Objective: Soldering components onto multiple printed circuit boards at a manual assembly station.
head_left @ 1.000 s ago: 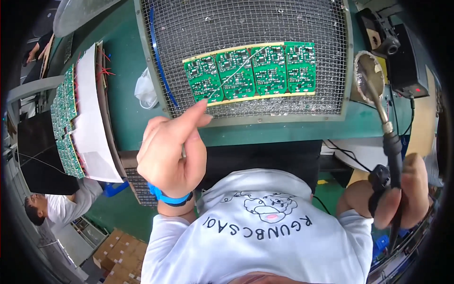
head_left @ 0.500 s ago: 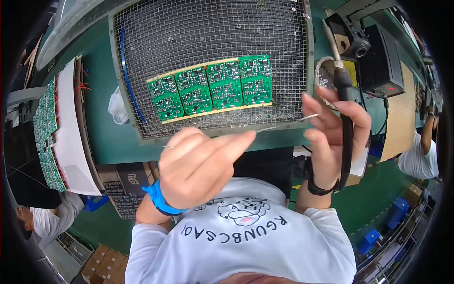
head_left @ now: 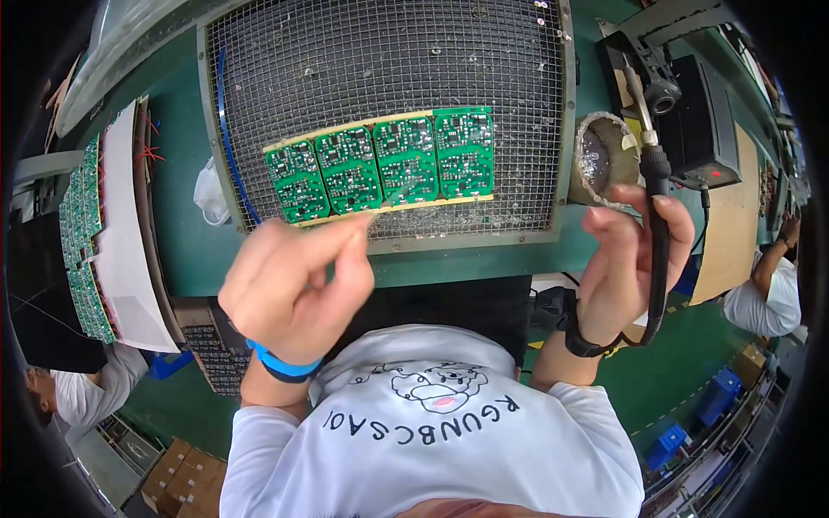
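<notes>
A panel of four green circuit boards (head_left: 389, 164) lies on a wire mesh tray (head_left: 285, 78) on the green bench. My left hand (head_left: 294, 289) hovers just below the panel's near edge. Its thumb and forefinger are pinched together and point at the panel, and I see nothing between them. My right hand (head_left: 626, 259) is to the right of the tray and grips the black handle of a soldering iron (head_left: 658, 198). The iron stands upright, with its tip beside a round tin (head_left: 602, 160) with a silvery, crusted rim. A black cord hangs from the handle.
A black soldering station (head_left: 704, 121) and an iron stand (head_left: 656, 86) sit at the back right. At the left are stacked green boards (head_left: 82, 250), a white sheet (head_left: 121, 233) and a crumpled white bag (head_left: 210, 194). Other people work at the lower left (head_left: 78, 397) and the right (head_left: 768, 289). Blue bins (head_left: 691, 414) stand on the floor.
My right hand brought the soldering iron up from the right side and now holds it upright by the round tin. My left hand dropped from the tray's edge and pinched its fingers.
</notes>
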Available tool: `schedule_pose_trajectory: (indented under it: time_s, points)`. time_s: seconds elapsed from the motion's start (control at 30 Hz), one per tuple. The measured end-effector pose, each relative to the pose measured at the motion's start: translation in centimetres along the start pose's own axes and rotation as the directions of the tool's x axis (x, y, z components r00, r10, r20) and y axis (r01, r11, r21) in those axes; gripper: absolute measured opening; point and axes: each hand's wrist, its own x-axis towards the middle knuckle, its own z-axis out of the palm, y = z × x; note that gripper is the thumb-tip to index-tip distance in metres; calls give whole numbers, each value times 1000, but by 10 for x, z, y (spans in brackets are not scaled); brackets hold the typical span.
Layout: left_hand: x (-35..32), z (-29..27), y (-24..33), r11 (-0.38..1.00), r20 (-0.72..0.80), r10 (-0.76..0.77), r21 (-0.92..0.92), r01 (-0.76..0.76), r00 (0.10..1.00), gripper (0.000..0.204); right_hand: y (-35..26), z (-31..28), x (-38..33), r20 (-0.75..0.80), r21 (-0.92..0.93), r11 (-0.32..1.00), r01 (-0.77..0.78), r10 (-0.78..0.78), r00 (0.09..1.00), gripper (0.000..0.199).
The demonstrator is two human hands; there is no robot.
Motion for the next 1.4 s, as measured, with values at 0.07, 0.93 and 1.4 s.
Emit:
schedule_pose_trajectory:
  time_s: [0.07,0.93,1.4]
  points:
    - [3,3,2,1000,41,-4,31,3,999,23,3,-6,0,8,3,999,49,-49,999,36]
    - [-11,9,-4,992,54,130,-4,-130,990,27,-3,-3,-6,-51,-108,994,1,-7,999,34]
    - [-14,7,-3,994,64,111,16,-112,992,28,-11,0,-19,-35,-308,947,91,-107,994,11]
